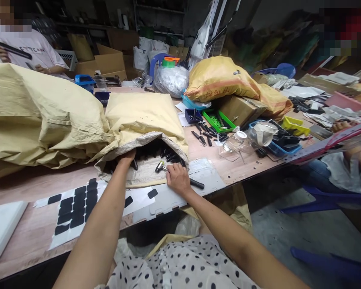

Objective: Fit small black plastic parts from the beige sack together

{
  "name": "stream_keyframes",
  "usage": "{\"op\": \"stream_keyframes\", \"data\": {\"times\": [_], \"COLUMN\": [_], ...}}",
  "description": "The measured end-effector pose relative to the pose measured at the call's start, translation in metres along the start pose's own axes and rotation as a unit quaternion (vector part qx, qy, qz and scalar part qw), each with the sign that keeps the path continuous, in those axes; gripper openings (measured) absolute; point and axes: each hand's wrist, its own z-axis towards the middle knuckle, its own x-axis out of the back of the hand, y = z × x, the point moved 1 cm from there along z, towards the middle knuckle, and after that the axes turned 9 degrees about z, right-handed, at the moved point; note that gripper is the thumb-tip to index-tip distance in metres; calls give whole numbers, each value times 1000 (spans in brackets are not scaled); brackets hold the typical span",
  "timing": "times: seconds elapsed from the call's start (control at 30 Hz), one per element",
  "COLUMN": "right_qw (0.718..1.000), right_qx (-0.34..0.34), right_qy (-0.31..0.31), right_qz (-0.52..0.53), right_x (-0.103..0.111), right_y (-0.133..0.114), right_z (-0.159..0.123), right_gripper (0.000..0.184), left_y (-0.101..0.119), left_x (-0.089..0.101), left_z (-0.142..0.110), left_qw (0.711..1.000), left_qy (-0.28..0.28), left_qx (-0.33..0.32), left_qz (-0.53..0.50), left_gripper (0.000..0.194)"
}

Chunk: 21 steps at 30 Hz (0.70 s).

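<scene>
My left hand (pixel 129 155) reaches into the open mouth of a cream woven sack (pixel 144 110); its fingers are hidden inside. Many slim black parts (pixel 168 153) lie in the sack around it. At the right side of the mouth, my right hand (pixel 178 176) is closed over the shaft of a small hammer (pixel 159 166). The hammer's metal head has pale yellowish faces and points left over the sack's lower flap. Its black grip sticks out to the right, past my palm.
A sheet of black rounded stickers (pixel 78 204) and a white block (pixel 4 228) lie at left. Beside another full sack (pixel 42 120), a person holds a black part. To the right are a green tray (pixel 219 121), loose black parts and a clear jar (pixel 234 142).
</scene>
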Motion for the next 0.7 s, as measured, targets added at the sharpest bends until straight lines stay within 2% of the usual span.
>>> {"op": "stream_keyframes", "data": {"times": [0.1,0.2,0.33,0.43,0.57,0.7], "right_qw": [1000,1000,1000,1000,1000,1000], "right_qx": [-1,0,-4,-6,-10,-16], "right_qy": [-3,0,-1,-3,-9,-15], "right_qz": [-3,-5,-5,-4,-4,-3], "right_x": [1,1,-1,-1,-1,0], "right_y": [1,3,5,6,8,8], "right_z": [0,0,1,1,2,2], "right_gripper": [14,14,15,16,16,17], "left_y": [8,20,37,46,51,37], "left_x": [-13,-17,-14,-12,-5,23], "left_z": [-25,-51,-79,-95,-107,-108], "left_qw": [997,985,950,938,944,962], "left_qy": [-15,-42,-105,-128,-113,-41], "left_qx": [34,51,34,13,-8,-24], "left_qz": [67,157,293,322,311,269], "left_gripper": [41,41,45,50,50,48]}}
